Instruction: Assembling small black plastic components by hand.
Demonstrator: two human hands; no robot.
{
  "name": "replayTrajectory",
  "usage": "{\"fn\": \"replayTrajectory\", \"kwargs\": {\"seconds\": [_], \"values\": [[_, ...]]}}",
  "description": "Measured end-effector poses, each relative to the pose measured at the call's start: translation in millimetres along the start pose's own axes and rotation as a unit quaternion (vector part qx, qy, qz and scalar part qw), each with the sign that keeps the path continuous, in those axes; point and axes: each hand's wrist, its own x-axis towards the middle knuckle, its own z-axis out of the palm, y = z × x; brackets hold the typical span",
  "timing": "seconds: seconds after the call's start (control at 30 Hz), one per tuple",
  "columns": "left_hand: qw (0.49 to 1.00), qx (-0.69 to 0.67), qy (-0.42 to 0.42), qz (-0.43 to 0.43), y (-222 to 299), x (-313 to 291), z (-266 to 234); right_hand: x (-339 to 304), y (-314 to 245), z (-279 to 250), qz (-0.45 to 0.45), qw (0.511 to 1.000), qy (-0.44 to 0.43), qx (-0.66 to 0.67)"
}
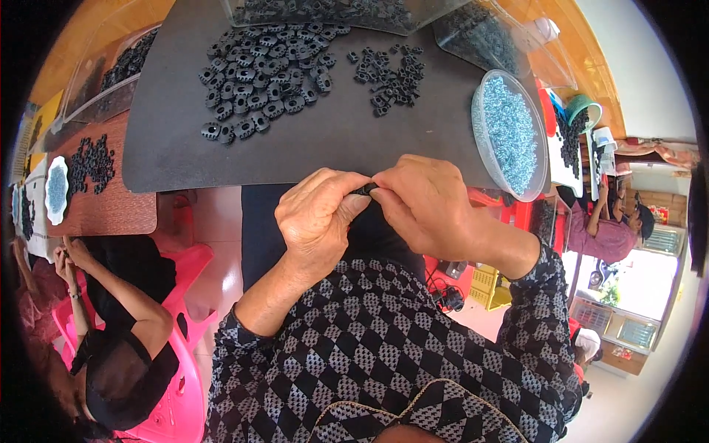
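Just off the table's near edge, my two hands meet at a small black plastic part [364,190]. My left hand [314,210] pinches it between thumb and fingers, and my right hand [434,207] closes on it from the other side. Most of the part is hidden by the fingertips. Ahead of them on the dark tabletop [170,140] lies a spread of black plastic shells [269,77] with oval holes. A smaller heap of little black square pieces [388,77] sits to its right. A round clear tub [480,136] at the right holds many tiny shiny blue-silver pieces [509,133].
Clear bins [402,26] of black parts stand along the far side. On the left, a co-worker's hands [66,255] are at a brown table [133,210] with black pieces and a white dish [56,192]. A pink chair [196,354] and yellow crate [484,284] are nearby.
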Motion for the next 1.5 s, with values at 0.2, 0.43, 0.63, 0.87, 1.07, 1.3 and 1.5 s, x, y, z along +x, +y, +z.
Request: {"fn": "replayTrajectory", "kwargs": {"seconds": [0.2,0.43,0.63,0.87,1.07,1.3,1.5], "values": [[1.000,0.010,-0.007,-0.015,0.7,3.1,-0.4,-4.2,2.0,3.1,-0.028,0.999,0.020,-0.037],[1.000,0.006,-0.002,-0.025,2.6,2.6,0.6,-6.5,-3.4,7.4,-0.037,0.992,0.019,-0.120],[0.996,0.004,-0.008,-0.084,7.0,-0.5,-3.4,-4.3,-0.1,7.5,-0.047,0.996,0.024,-0.065],[0.917,-0.276,0.019,-0.287,18.2,1.8,1.5,-6.5,1.3,11.6,-0.039,0.994,0.062,-0.085],[0.916,-0.281,0.034,-0.285,13.9,0.5,6.2,-5.4,9.8,17.8,-0.083,0.978,0.114,-0.155],[0.887,-0.326,0.037,-0.325,11.4,-1.4,11.1,-10.7,15.8,21.5,-0.108,0.973,0.119,-0.164],[0.901,-0.269,0.018,-0.340,13.9,4.2,6.3,-7.6,19.8,17.2,-0.073,0.983,0.125,-0.110]]}}
